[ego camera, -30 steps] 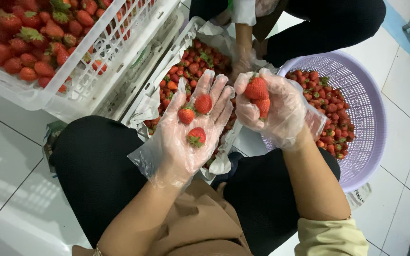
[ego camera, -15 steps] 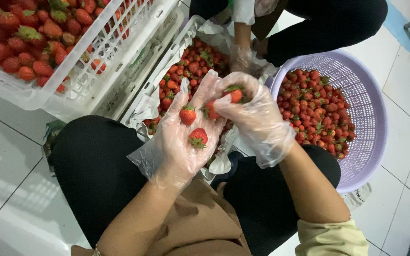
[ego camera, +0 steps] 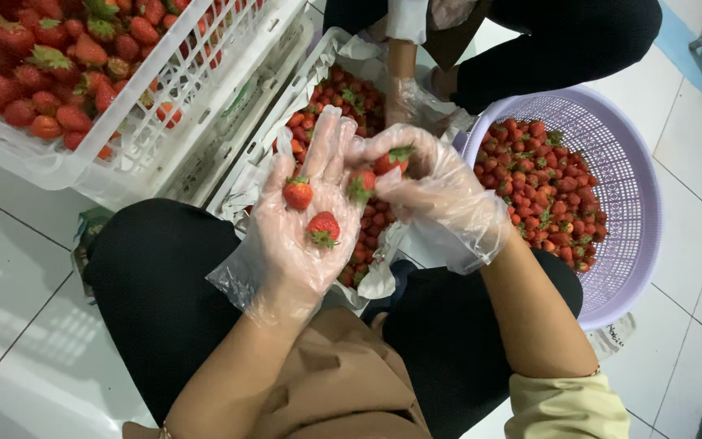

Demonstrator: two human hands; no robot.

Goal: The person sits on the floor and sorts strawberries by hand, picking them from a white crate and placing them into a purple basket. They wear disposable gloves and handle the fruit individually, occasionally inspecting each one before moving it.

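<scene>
My left hand (ego camera: 298, 228), in a clear plastic glove, lies palm up with its fingers spread. Two red strawberries (ego camera: 310, 211) rest on the palm. My right hand (ego camera: 428, 191), also gloved, is curled over the left fingertips and pinches strawberries (ego camera: 387, 162) with green tops between its fingers. Both hands hover above a lined crate of strawberries (ego camera: 351, 106) in front of my knees.
A white slatted crate (ego camera: 172, 97) full of strawberries stands at the upper left. A lilac plastic basket (ego camera: 619, 179) holding strawberries sits on the tiled floor at the right. Another person's gloved hand (ego camera: 412, 102) reaches into the lined crate from the far side.
My right hand has come from beside the left palm to over its fingertips. One strawberry has left the left palm, and the right hand now pinches it.
</scene>
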